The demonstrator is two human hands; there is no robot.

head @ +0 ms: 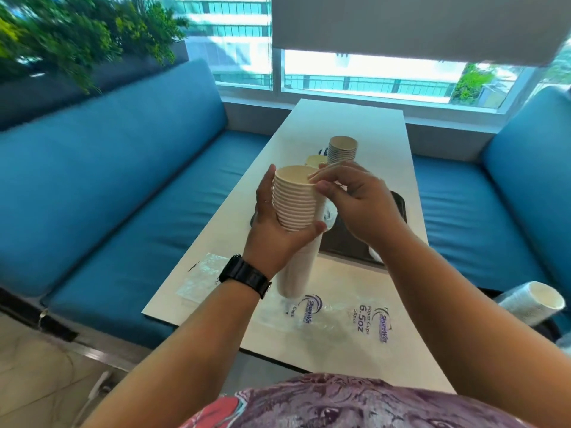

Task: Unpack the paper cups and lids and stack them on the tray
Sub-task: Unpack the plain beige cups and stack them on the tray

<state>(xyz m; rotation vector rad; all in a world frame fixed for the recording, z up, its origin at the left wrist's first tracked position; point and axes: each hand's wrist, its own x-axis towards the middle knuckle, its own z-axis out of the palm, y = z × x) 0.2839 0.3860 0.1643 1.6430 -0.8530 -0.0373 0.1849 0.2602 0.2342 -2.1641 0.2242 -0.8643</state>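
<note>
Between the curled fingers of the left hand [272,223], a long stack of paper cups [295,199] hangs above the dark tray [398,208], while the right hand [355,202] pinches its top rim, so a hard pull could spill lower cups.

My right hand [355,202] covers most of the dark rectangular tray [398,208], and a small pale cup [313,160] behind my fingers shows only its rim. The sleeve of white cups [531,304] on the seat is partly cut off
</note>
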